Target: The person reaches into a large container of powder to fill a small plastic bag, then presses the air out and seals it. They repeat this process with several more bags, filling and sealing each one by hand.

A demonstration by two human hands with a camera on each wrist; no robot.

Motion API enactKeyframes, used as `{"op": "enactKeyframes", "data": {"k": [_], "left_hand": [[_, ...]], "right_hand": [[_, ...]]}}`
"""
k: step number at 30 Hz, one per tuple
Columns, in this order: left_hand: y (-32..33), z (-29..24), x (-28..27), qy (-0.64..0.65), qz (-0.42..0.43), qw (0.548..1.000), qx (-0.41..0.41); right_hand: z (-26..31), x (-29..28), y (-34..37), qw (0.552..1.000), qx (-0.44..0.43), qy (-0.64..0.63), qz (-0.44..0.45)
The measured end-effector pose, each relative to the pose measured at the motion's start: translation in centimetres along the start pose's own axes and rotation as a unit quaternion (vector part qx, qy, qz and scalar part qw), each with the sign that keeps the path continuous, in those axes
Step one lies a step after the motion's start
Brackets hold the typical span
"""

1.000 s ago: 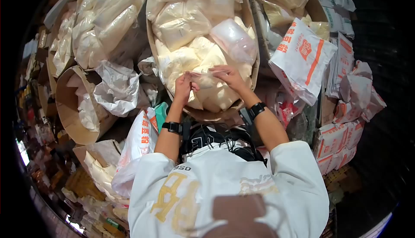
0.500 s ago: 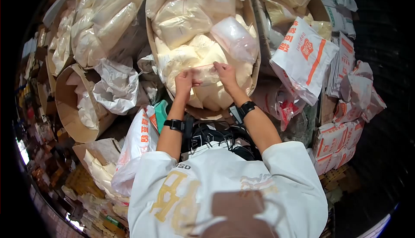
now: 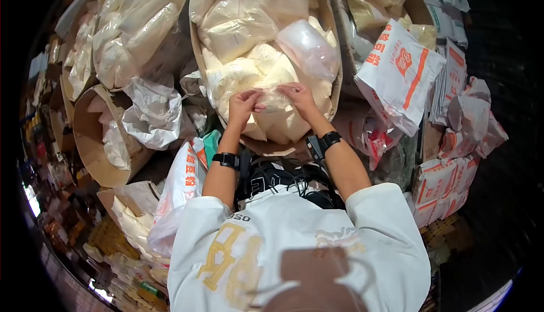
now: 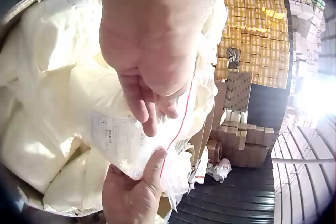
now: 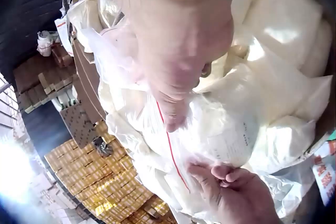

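Observation:
A clear zip-lock bag (image 3: 270, 100) with a red line along its mouth is stretched between the two hands, over bags of cream-coloured powder. The left hand (image 3: 243, 107) pinches one end of the mouth. At the other end, the right hand (image 3: 300, 97) grips the edge between thumb and fingers. In the left wrist view, the right thumb (image 4: 156, 165) lies along the red line, and a white printed label (image 4: 116, 134) shows through the plastic. The left hand's fingers (image 5: 210, 179) sit beside the red line in the right wrist view.
A cardboard drum (image 3: 338, 57) surrounds the powder bags. Further drums of bags stand left and right, one drum (image 3: 93, 136) tipped over. A white sack with orange print (image 3: 401, 74) leans at the right, another (image 3: 180, 184) at the left. Stacked yellow cartons (image 4: 254, 35) stand farther off.
The right hand's fingers, earlier extended flatter over the bag, have curled in to pinch its edge. The hands have shifted only slightly since, and the bag's mouth has tilted.

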State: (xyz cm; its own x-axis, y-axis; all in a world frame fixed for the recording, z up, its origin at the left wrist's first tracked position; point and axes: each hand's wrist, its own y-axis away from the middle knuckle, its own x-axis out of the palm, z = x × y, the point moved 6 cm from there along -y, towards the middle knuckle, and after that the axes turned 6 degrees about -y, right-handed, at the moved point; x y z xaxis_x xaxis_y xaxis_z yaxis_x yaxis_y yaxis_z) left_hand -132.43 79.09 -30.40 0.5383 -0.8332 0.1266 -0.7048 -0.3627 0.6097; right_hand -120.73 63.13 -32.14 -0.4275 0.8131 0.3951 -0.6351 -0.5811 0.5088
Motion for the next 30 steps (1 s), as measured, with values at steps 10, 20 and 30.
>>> {"op": "enactKeyframes", "data": {"k": [10,20,30], "left_hand": [[-0.4,0.1,-0.4,0.057,-0.061,0.996,0.015],[-0.7,0.1,-0.3,0.073,-0.081,0.994,-0.017],[-0.9,0.5,-0.8,0.101,-0.071,0.991,-0.059]], "right_hand": [[-1.1,-1.7,-1.3,0.998,0.014,-0.056,-0.009],[0.3,-0.7,0.2,0.999,0.011,-0.041,-0.001],[-0.9,-1.6,-0.9,0.998,-0.006,-0.051,-0.025]]}}
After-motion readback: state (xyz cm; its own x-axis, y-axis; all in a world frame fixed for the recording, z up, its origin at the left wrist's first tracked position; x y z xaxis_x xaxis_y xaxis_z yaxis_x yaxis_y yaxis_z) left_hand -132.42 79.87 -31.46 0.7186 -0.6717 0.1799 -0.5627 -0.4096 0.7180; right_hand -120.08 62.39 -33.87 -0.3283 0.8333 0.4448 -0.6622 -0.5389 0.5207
